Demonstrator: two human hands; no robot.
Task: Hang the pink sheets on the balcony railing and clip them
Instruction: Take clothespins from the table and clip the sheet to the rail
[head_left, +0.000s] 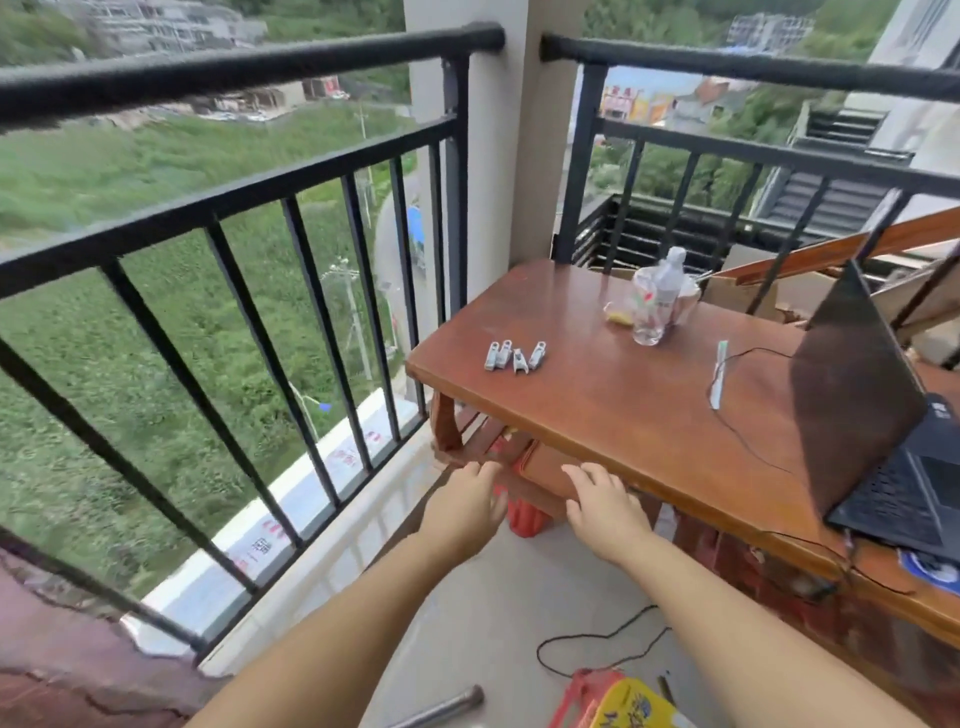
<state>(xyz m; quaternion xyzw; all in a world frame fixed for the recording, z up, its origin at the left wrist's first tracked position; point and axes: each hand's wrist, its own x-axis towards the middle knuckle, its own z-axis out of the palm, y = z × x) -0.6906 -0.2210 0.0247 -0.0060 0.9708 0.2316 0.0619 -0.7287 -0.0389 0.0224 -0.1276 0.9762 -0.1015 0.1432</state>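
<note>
One head-worn wide-angle view looks forward and down — railing (249, 67) across the upper left, table (613, 395) at centre right (bars bowed by the lens) — both forearms entering from the bottom edge.

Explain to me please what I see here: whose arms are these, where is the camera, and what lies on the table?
No machine here: a person wears one wide camera on the head, looking forward and down, so both bare arms reach in from below. The left hand and right hand are stretched forward near the table's front edge, fingers relaxed, holding nothing. On the wooden table lie four grey clothes pegs, a clear plastic bottle standing in a cluster with some cups, and an open black laptop with a thin cable. Behind stands the black balcony railing, bare here. A pink sheet shows at the lower left corner.
</note>
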